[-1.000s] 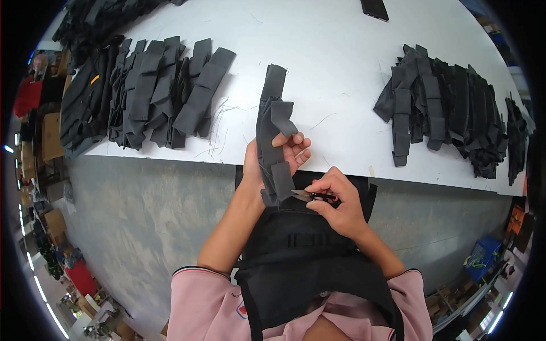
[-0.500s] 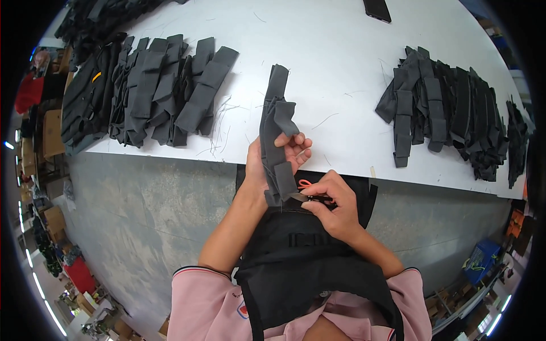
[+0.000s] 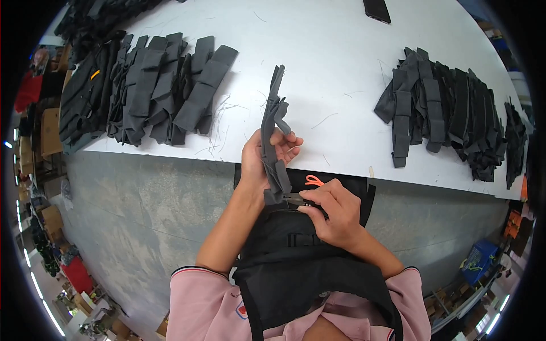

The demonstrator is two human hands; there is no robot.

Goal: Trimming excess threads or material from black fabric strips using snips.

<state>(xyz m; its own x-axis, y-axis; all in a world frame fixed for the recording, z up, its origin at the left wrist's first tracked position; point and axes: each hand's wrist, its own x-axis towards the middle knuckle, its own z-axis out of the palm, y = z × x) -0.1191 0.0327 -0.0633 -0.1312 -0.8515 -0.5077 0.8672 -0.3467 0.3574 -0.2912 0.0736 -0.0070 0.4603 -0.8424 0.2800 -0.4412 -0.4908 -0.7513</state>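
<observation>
A long dark grey fabric strip (image 3: 269, 136) with folded, stitched-on flaps stands nearly upright in my left hand (image 3: 253, 162). The left fingers and thumb close around its middle, just over the table's front edge. My right hand (image 3: 336, 211) grips small thread snips (image 3: 294, 199) with an orange loop (image 3: 313, 180). Their metal blades meet the strip's lower end; whether a thread lies between them is too small to tell. Under both hands is the black apron (image 3: 307, 273) that I wear.
Several similar grey strips lie in a pile on the white table (image 3: 324, 85) at left (image 3: 165, 91) and another at right (image 3: 449, 108). Loose thread bits (image 3: 219, 125) are scattered about. A black phone (image 3: 377, 10) lies at the far edge. A blue crate (image 3: 482, 261) stands at lower right.
The strip has turned edge-on in my left hand, which moved slightly left. My right hand and the snips have shifted a little, with the blades now against the strip's lower end.
</observation>
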